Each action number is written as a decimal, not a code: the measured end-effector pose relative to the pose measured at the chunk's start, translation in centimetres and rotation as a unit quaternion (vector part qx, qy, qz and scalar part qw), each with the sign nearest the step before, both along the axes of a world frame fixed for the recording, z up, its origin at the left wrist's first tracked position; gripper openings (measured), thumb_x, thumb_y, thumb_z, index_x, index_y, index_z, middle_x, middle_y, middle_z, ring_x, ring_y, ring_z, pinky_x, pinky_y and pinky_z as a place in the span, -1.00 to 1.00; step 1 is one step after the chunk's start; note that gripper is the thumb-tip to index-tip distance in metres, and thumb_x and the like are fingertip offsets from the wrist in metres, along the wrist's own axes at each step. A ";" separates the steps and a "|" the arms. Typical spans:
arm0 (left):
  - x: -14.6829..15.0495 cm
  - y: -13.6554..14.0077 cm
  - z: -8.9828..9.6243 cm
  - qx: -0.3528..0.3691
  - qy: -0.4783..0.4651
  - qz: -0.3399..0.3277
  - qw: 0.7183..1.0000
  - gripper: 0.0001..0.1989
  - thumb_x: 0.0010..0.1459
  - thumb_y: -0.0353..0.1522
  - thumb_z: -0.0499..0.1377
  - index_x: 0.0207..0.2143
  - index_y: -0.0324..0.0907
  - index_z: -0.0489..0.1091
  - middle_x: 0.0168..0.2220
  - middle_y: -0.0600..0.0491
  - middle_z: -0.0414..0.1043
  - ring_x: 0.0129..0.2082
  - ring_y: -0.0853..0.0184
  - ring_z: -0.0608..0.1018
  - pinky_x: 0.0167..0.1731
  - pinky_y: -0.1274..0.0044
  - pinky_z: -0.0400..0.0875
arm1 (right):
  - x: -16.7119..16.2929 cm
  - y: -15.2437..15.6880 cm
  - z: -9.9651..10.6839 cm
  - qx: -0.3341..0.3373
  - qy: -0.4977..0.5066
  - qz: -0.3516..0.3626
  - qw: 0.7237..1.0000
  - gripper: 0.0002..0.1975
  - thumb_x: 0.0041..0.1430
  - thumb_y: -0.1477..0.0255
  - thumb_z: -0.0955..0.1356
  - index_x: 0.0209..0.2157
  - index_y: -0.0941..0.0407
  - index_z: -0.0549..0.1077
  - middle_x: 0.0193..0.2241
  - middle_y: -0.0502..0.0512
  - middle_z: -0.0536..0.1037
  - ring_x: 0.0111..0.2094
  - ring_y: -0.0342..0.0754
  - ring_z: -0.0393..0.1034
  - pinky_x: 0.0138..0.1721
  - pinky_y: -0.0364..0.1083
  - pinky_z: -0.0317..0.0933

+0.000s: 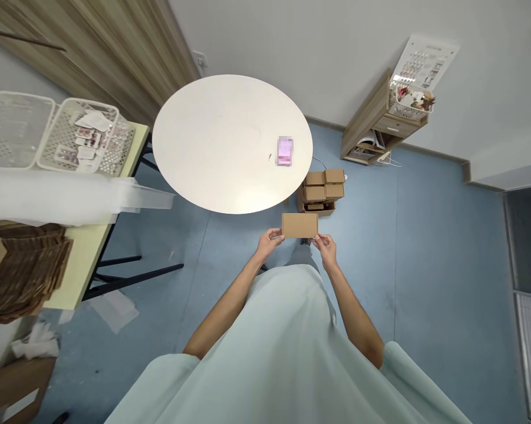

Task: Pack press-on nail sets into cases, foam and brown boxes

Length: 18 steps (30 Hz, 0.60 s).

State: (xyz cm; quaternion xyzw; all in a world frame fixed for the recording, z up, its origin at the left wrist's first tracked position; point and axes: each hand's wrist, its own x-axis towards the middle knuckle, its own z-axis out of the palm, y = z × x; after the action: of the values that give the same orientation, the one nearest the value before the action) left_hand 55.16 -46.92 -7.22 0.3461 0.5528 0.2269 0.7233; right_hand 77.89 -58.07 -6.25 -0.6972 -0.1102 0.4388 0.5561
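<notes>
A small closed brown cardboard box (299, 225) is held level in front of my body, off the near side of the round table. My left hand (269, 242) grips its left end, thumb and fingers closed on the lower corner. At the opposite end, my right hand (326, 247) pinches the lower right corner. Just beyond the held box, several similar cardboard boxes (315, 192) are stacked in and above a larger open carton near the floor.
A round white table (221, 159) bears a blurred pink phone-like item (285, 151). On the left, a pale yellow table (86, 247) carries flattened cardboard (26, 271), a white wrap roll (53, 196) and a white basket (77, 135). A wooden cabinet (382, 121) stands at the back right.
</notes>
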 end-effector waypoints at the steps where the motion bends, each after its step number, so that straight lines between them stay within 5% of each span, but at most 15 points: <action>1: 1.1 0.2 -0.1 0.005 0.008 -0.008 1.000 -0.47 0.00 -0.20 0.58 -0.02 -0.20 0.56 0.10 -0.22 0.69 -0.04 0.08 0.76 0.17 0.10 0.63 | 1.1 0.1 -0.3 0.000 -0.002 0.001 1.000 -0.36 -0.10 -0.09 0.67 -0.19 0.06 0.54 -0.21 0.15 0.76 -0.13 0.08 0.72 0.22 0.22 0.55; 12: 22.3 3.7 -3.3 0.010 0.069 -0.068 0.995 -0.59 0.07 -0.25 0.50 -0.05 -0.19 0.59 0.07 -0.21 0.70 -0.05 0.09 0.75 0.11 0.16 0.64 | 20.5 2.1 -4.3 -0.060 -0.049 -0.033 0.996 -0.43 -0.01 -0.09 0.59 -0.20 0.06 0.54 -0.12 0.14 0.72 -0.16 0.02 0.64 0.10 0.13 0.57; 18: 30.9 7.4 -5.7 0.042 0.150 -0.089 0.984 -0.70 0.17 -0.45 0.36 -0.02 -0.22 0.62 0.13 -0.21 0.69 -0.10 0.12 0.76 0.13 0.23 0.62 | 28.7 5.2 -7.2 -0.114 -0.037 0.000 0.993 -0.51 0.11 -0.04 0.56 -0.17 0.04 0.52 -0.35 0.00 0.67 -0.33 -0.04 0.60 -0.10 0.03 0.58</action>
State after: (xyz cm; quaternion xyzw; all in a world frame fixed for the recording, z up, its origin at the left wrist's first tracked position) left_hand 86.10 -39.54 -12.95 0.4537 0.6124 0.1303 0.6342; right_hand 106.59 -52.90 -13.45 -0.7721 -0.0800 0.4222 0.4681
